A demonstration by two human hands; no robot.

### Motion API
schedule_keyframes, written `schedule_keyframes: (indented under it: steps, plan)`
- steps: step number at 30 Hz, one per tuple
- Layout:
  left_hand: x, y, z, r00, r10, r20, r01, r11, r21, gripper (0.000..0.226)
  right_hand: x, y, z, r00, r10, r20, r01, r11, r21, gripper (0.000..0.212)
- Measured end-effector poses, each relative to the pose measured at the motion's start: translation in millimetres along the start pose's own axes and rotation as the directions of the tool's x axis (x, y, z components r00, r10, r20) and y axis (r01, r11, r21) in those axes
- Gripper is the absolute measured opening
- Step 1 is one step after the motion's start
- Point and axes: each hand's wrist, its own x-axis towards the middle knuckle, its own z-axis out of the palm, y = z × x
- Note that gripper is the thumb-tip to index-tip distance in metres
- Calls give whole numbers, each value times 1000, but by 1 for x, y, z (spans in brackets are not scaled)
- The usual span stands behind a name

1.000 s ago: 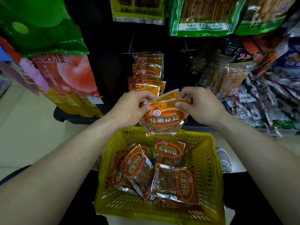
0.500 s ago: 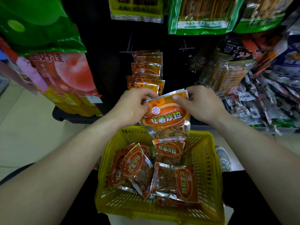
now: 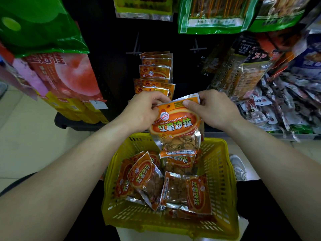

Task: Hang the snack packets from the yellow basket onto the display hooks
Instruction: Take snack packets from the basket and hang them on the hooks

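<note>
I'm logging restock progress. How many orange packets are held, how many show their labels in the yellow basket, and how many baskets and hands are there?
Held packet: 1
Basket packets with labels showing: 4, others partly buried
Yellow basket: 1
Hands: 2, left hand and right hand
Total: 8

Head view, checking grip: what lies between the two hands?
The orange snack packet, pinched at its top by left hand and right hand, in the head view.

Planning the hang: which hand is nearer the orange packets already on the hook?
Left. The left hand is just below the hung packets; the right hand is lower, off to their right.
</note>
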Motion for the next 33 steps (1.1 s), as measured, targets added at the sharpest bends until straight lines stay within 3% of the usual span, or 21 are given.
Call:
schedule_keyframes:
  steps: [29, 33]
  plan:
    - [-1, -4, 1, 999, 22, -25, -22, 1000, -8, 34, -2, -5, 1, 999, 12, 33, -11, 999, -37, 47]
    - [1, -6, 2, 999, 23, -39, -23, 1000, 2, 37, -1, -4, 2, 999, -18, 32, 18, 1000, -1, 39]
